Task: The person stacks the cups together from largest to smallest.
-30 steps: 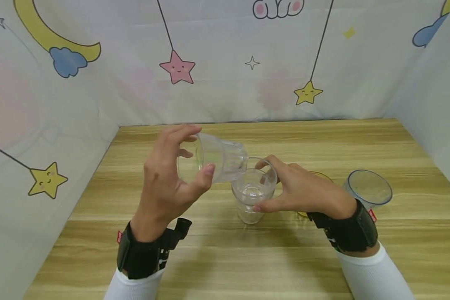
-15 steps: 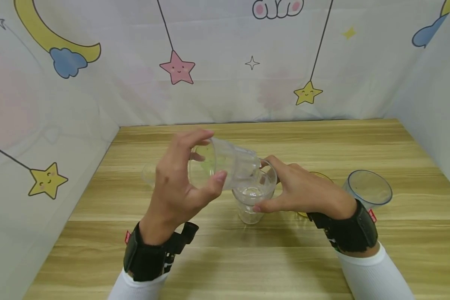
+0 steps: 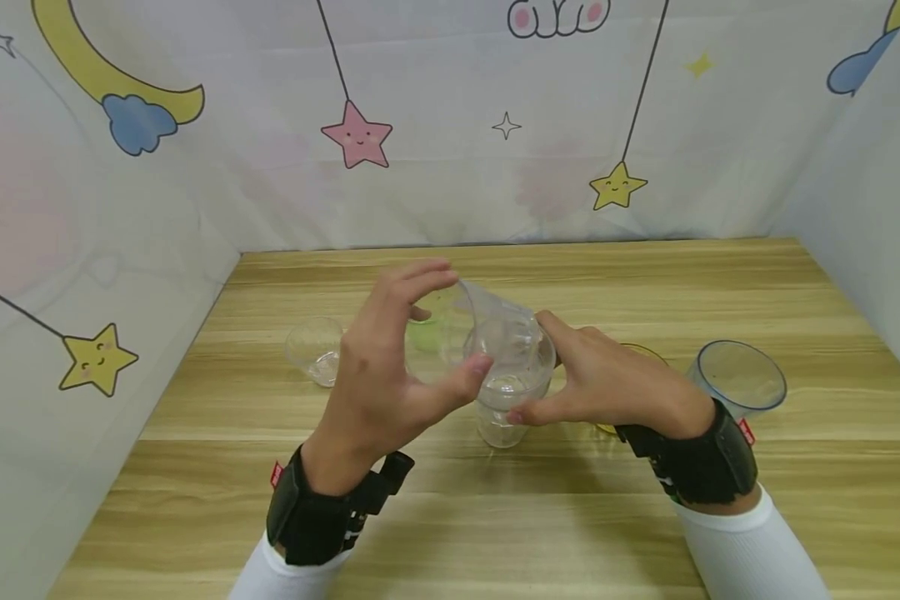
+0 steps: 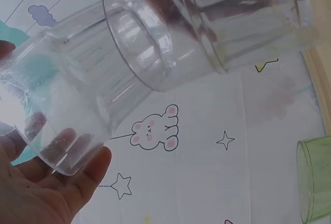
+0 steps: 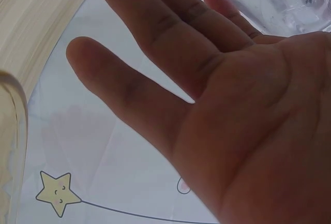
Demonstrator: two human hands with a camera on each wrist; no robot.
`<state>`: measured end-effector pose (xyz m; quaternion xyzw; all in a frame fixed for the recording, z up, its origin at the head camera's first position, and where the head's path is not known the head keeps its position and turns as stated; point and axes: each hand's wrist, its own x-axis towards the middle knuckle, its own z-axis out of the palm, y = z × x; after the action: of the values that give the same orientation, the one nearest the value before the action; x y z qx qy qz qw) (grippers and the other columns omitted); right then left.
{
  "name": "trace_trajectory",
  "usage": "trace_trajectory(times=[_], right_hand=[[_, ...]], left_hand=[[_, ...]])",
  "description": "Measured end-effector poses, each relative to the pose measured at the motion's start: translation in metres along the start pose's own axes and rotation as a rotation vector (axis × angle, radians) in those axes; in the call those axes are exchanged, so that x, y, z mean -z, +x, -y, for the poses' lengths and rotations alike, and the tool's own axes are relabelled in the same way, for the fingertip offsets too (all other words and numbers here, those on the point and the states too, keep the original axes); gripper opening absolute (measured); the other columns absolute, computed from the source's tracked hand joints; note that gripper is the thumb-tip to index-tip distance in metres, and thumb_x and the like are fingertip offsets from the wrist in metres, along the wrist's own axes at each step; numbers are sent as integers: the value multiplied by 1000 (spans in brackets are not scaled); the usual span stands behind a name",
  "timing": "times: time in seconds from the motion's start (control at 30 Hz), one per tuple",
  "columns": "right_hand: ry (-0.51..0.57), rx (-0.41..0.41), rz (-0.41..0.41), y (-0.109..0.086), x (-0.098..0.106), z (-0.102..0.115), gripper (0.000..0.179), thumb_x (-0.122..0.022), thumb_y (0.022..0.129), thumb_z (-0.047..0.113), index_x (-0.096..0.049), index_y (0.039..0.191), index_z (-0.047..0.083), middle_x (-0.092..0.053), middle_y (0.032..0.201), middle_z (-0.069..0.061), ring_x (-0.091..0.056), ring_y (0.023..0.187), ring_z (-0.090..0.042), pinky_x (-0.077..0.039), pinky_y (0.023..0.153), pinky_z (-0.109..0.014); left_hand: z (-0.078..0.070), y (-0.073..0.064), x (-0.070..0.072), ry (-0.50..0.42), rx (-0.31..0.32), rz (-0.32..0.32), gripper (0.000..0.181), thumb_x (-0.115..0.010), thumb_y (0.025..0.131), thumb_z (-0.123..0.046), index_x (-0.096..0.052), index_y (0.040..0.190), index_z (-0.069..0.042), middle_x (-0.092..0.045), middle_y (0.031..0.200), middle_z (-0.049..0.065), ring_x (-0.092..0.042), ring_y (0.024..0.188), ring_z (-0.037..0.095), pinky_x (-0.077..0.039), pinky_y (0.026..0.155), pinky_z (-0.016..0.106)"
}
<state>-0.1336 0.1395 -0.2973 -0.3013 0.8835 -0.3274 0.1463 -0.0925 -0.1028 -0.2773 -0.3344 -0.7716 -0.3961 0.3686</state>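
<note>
Two grips, both likely slippery

The left hand (image 3: 390,379) holds a tilted cup (image 3: 501,321) near its rim, base at the mouth of the upright cup (image 3: 502,428); the right hand (image 3: 603,382) grips that one's upper wall. Both seem light, stiff: hold below the rim.

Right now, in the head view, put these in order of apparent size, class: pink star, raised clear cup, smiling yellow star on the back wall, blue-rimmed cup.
1. Raised clear cup
2. Blue-rimmed cup, partly hidden
3. Pink star
4. Smiling yellow star
</note>
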Motion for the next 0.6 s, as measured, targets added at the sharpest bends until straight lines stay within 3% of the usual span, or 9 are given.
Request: trace_trajectory(times=[0.17, 0.37, 0.6], right_hand=[[25, 15, 13, -1, 1, -1, 80, -86, 75, 53, -45, 135, 21, -68, 111, 6, -65, 93, -9, -53, 78, -36], [42, 39, 17, -1, 2, -2, 77, -84, 76, 55, -46, 134, 21, -68, 113, 7, -65, 95, -9, -54, 77, -36], [45, 69, 13, -1, 2, -2, 74, -86, 78, 45, -46, 134, 19, -68, 113, 6, -65, 93, -10, -53, 75, -36]], left_hand=[[-3, 1, -8, -14, -27, 2, 58, -68, 92, -47, -64, 126, -1, -58, 130, 17, -57, 121, 29, -50, 93, 42], [-6, 0, -17, 61, -43, 42, 56, -63, 95, -50, -68, 127, -5, -58, 134, 17, -57, 120, 30, -54, 83, 40], [-9, -1, -23, 114, -67, 54, 56, -60, 97, -51, -68, 129, -6, -57, 136, 18, -56, 118, 34, -55, 83, 42]])
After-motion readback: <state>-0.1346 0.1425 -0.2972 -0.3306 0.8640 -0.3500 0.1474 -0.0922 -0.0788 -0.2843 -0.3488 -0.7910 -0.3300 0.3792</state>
